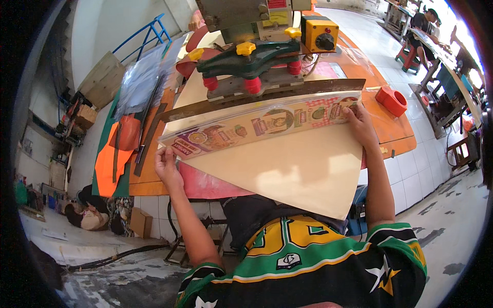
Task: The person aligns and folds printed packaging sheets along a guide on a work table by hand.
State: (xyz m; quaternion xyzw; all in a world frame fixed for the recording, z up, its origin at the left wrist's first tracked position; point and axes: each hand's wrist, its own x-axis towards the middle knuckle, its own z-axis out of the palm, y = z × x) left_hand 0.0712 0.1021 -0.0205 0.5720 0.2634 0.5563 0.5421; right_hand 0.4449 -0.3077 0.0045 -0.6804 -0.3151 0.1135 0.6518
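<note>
A long strip printed with food pictures (277, 121), with a clear glossy upper edge, lies along the far side of a cream sheet (287, 164). I pinch its left end in my left hand (168, 167) and its right end in my right hand (361, 124). The cream sheet tapers toward my lap and hangs past the table's near edge; whether the strip is joined to it I cannot tell. Just beyond the strip runs the long metal bar (328, 87) of a press machine (251, 64), which has a dark green clamp body, yellow knobs and red spacers.
A yellow control box (319, 34) sits on the machine. On the orange table are a red tape-roll-like object (391, 101) at right, clear plastic sheets (141, 77) and an orange piece (110, 164) at left. A pink sheet (210, 181) shows underneath. People sit farther off.
</note>
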